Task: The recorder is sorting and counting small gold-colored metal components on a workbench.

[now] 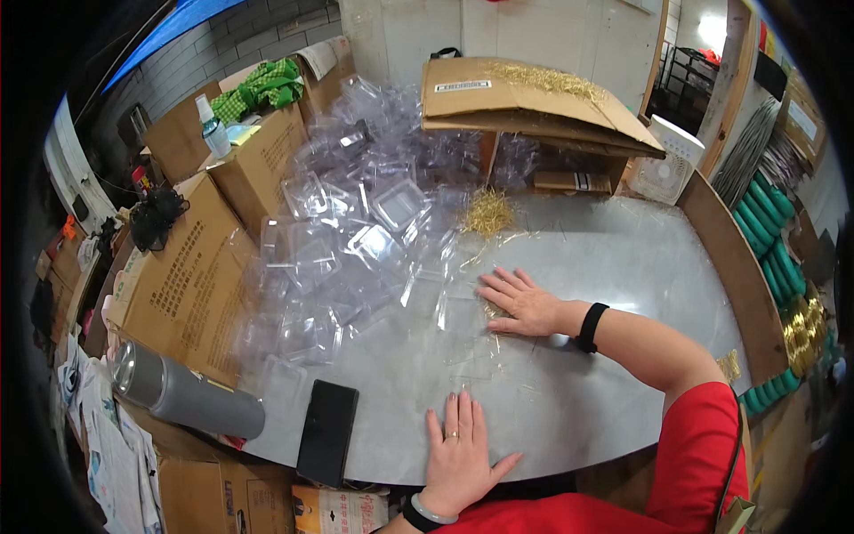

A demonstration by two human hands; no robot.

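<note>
Gold strands heaped on the table, toward the back, beside the see-through trays. More lie thin and scattered nearer me, between the hands; a few show at the edge of the right palm.

Right hand: palm down, fingers spread, nothing pinched that I can see; what lies fully under the palm I cannot tell. Left hand: flat near the front edge, fingers straight, thumb out, grasping nothing visible. Small round pale thing by the right wrist; kind unclear to me.

Step in hand, as I judge it: handling loose strands on the flat, right hand doing the work, left at rest or steadying. From this pose, taking up a strand would call for curled fingertips and a fine pinch; so thin a thing likely slides under a flat palm.

Surface: grey, smooth, shiny toward the right. Trays pile high over its left side. Phone, dark screen, at the front edge; flask lying left of it.

Room: carton at left, spray bottle and green cloth behind. Open box at the back, strands on its flap; fan beside. Green rolls and a gold coil line the right.
</note>
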